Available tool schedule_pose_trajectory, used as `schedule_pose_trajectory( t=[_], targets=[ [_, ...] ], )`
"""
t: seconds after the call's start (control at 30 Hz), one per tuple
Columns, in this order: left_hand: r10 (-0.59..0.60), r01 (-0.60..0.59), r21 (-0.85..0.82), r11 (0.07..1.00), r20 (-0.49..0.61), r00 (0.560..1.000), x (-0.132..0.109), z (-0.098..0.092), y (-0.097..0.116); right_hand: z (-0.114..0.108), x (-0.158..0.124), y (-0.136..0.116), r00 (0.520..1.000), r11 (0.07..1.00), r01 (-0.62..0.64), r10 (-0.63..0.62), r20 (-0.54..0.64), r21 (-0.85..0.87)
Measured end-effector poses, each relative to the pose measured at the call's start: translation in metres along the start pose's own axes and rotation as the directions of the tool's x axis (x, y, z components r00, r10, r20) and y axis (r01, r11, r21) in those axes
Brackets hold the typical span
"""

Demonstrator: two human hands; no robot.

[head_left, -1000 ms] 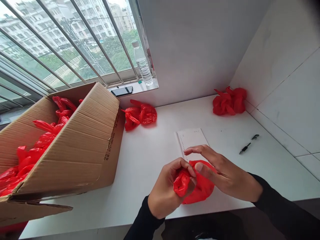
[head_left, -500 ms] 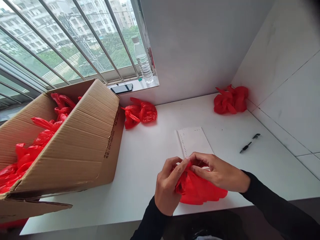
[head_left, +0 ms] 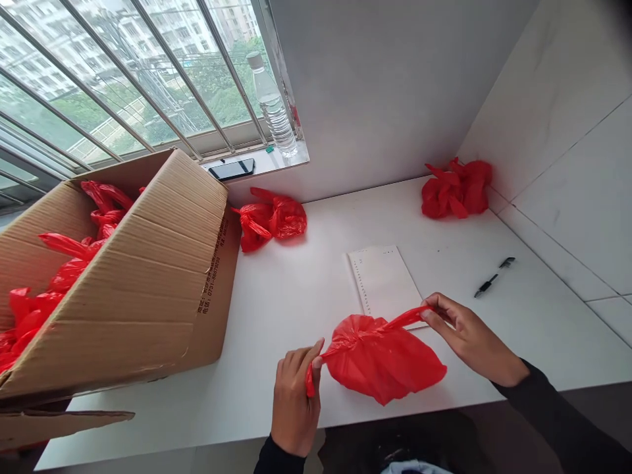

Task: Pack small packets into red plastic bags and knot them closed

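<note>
A red plastic bag [head_left: 385, 359] lies on the white table near its front edge. My left hand [head_left: 293, 401] is closed on the bag's left handle, pulled out to the left. My right hand [head_left: 469, 339] pinches the other handle, stretched out to the right over a white sheet of paper [head_left: 382, 280]. The two handles are drawn apart from a knot at the bag's top.
A tilted cardboard box [head_left: 148, 289] with several red bags stands at the left. Tied red bags lie at the back middle [head_left: 269, 220] and the back right corner [head_left: 457, 189]. A black pen [head_left: 491, 280] lies at the right. A water bottle [head_left: 269, 105] and a phone [head_left: 232, 169] rest on the window sill.
My hands were together over the bag's top; now they have moved apart, each pulling a handle sideways. The bag lies flatter on the table.
</note>
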State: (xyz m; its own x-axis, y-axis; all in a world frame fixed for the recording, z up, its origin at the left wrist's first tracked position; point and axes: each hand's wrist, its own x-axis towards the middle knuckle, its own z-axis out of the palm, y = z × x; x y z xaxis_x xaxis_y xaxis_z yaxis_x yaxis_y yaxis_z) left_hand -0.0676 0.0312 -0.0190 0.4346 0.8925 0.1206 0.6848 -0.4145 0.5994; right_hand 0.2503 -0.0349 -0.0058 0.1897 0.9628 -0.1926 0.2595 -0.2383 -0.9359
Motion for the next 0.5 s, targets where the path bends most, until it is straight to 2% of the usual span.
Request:
schedule_pose_trajectory(
  t=[0.03,0.1,0.17,0.23,0.3,0.4,0.5],
  targets=[
    [-0.123,0.124,-0.087,0.988,0.025,0.992,-0.001,0.000,0.000,0.002,-0.001,0.005,1.000,0.999,-0.005,0.004,0.017,0.039],
    [-0.325,0.344,-0.310,0.886,0.113,0.939,0.000,0.001,0.007,0.010,-0.005,0.007,0.999,0.992,-0.006,0.000,0.048,0.126],
    [-0.424,0.446,-0.496,0.745,0.165,0.891,0.004,0.001,0.020,0.022,-0.008,0.001,0.995,0.981,-0.025,0.005,0.105,0.191],
    [-0.464,0.449,-0.602,0.661,0.143,0.874,0.010,-0.002,0.033,0.036,-0.010,-0.006,0.982,0.975,-0.045,0.003,0.189,0.218],
    [-0.491,0.422,-0.648,0.634,0.085,0.867,0.016,-0.006,0.040,0.049,-0.011,-0.013,0.967,0.974,-0.029,-0.029,0.254,0.223],
    [-0.513,0.409,-0.635,0.655,0.023,0.858,0.019,-0.010,0.039,0.069,-0.015,-0.015,0.960,0.975,0.021,-0.081,0.269,0.219],
    [-0.558,0.472,-0.568,0.674,0.027,0.829,0.013,-0.007,0.033,0.090,-0.021,-0.010,0.957,0.980,0.042,-0.096,0.273,0.195]
  ],
)
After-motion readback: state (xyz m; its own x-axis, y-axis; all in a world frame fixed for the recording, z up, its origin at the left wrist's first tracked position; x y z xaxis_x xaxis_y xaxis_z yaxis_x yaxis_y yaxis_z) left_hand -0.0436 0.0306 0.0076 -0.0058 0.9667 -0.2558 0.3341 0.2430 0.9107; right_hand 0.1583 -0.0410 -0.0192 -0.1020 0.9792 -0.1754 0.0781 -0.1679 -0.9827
